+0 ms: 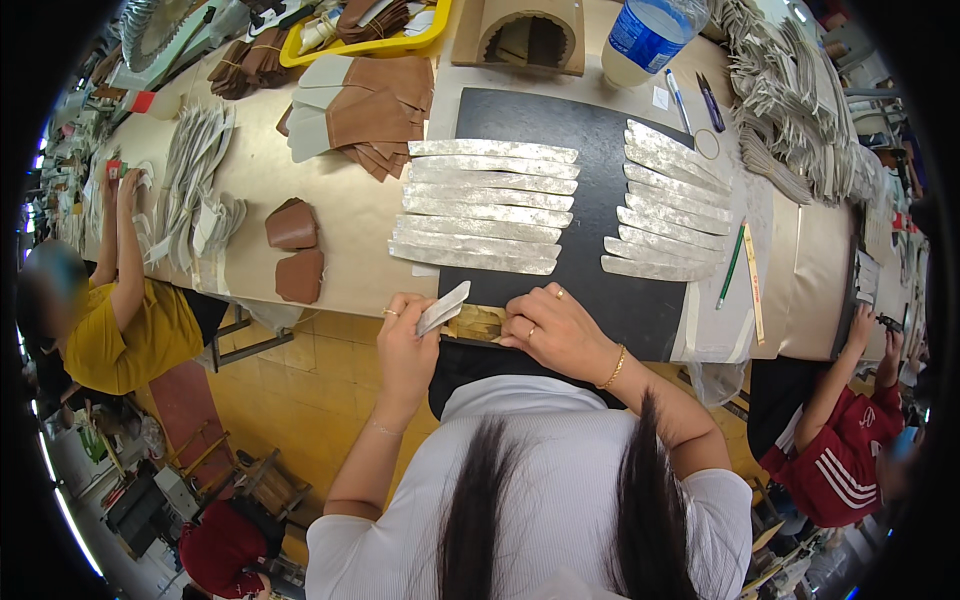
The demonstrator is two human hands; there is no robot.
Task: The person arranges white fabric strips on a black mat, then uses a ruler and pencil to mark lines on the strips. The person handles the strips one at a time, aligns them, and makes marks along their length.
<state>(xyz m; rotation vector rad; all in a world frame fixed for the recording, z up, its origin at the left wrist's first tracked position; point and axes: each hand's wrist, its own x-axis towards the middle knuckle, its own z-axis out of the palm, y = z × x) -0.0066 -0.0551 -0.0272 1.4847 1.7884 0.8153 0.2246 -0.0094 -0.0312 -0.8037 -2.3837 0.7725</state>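
Note:
My left hand (405,335) is closed around a few pale grey-white strips (443,308), which stick up at a slant between thumb and fingers. My right hand (560,328) is beside it at the table's near edge, fingers curled in against a shiny yellow-brown patch (473,323); what they pinch is hidden. Just beyond both hands lies a black mat (590,220). Across its left part runs a column of silvery, mottled strips (490,205), side by side. A second fanned column of similar strips (675,205) covers its right part.
Left are brown leather pieces (296,222), stacked brown and white panels (375,105), and a yellow tray (425,38). A tunnel-shaped stand (525,40) and a bottle (650,40) stand far back. Right lie a green pencil (732,265), a ruler (753,285), and heaped strips (790,100). Co-workers sit either side.

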